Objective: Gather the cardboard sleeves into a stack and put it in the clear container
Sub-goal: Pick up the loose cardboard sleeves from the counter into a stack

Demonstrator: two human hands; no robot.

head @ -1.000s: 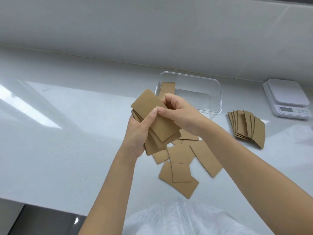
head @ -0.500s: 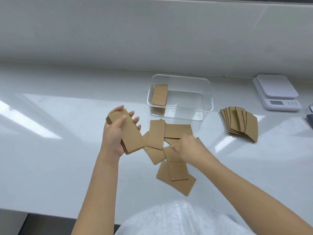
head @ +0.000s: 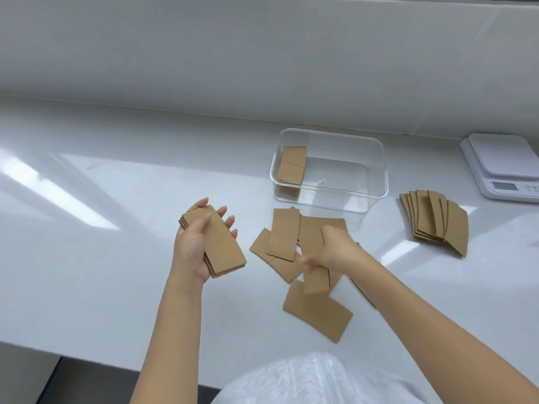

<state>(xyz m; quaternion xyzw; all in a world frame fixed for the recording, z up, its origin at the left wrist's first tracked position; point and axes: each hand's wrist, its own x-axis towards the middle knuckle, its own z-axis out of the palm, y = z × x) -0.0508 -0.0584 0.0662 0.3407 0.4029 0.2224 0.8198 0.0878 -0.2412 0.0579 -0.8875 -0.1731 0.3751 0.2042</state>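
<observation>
Gathering is under way. The left hand (head: 198, 246) grips a small stack of cardboard sleeves (head: 215, 243), off to the left of the clear container (head: 376, 173). The right hand (head: 335, 252) pinches one sleeve (head: 315, 279) up from the loose pile (head: 294, 252) just in front of the container. Next, that sleeve probably goes squarely onto the stack. More sleeves already stand at the container's left wall; its right side is free. White bench (head: 102, 228) lies open left of the container.

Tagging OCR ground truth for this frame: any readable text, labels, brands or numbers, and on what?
No text can be read.
Kitchen scale: its display and button markings are too small and blurred to read.
Cardboard sleeves, clear container, countertop: no print visible.
</observation>
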